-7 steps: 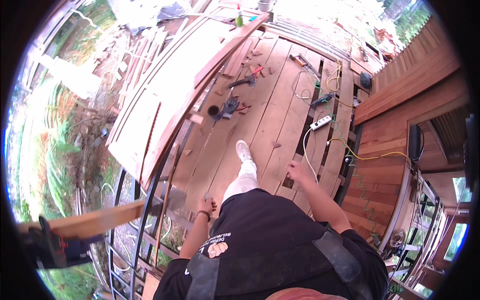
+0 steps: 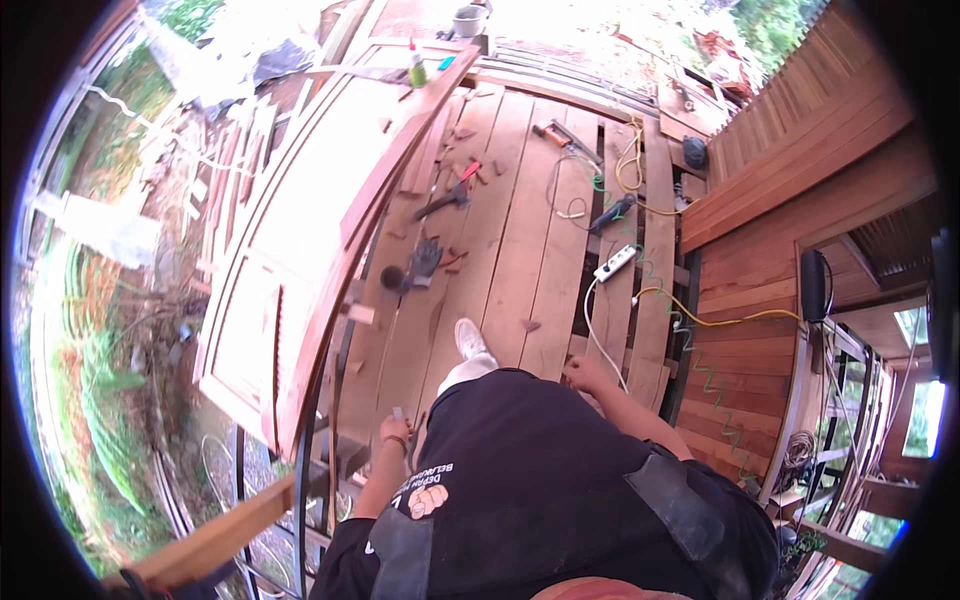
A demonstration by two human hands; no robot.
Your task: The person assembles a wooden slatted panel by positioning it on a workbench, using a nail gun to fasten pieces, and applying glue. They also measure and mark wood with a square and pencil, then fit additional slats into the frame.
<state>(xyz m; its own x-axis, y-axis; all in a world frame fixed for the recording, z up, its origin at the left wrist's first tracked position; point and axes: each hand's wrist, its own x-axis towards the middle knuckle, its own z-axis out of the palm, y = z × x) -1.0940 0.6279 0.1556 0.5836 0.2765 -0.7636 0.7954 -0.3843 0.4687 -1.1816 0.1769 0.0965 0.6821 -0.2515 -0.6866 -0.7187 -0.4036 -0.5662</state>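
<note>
1. Left hand (image 2: 395,429) is gripping a small pale piece (image 2: 398,412), flat-looking, at its fingers, above the plank floor (image 2: 500,230); material too small to tell.
2. Right hand (image 2: 585,374) is hanging well apart from the left, fingers curling; cannot tell if they are holding anything.
3. Plank floor is showing long, matte brown boards, gaps opening toward the right.
4. Panelled wooden slab (image 2: 310,180) is lying to the left, smooth, bright, with long straight edges; a green bottle (image 2: 417,74) with red tip is standing near its far end.
5. Grey glove (image 2: 426,257), crumpled, is resting beside a dark round cup (image 2: 393,279); a dark tool (image 2: 440,205) with red handle is lying just beyond.
6. White power strip (image 2: 615,263), oblong, is lying right of centre; green coiled hose (image 2: 712,385) and smooth yellow cord (image 2: 735,322) are running near the reddish board wall (image 2: 735,360).
</note>
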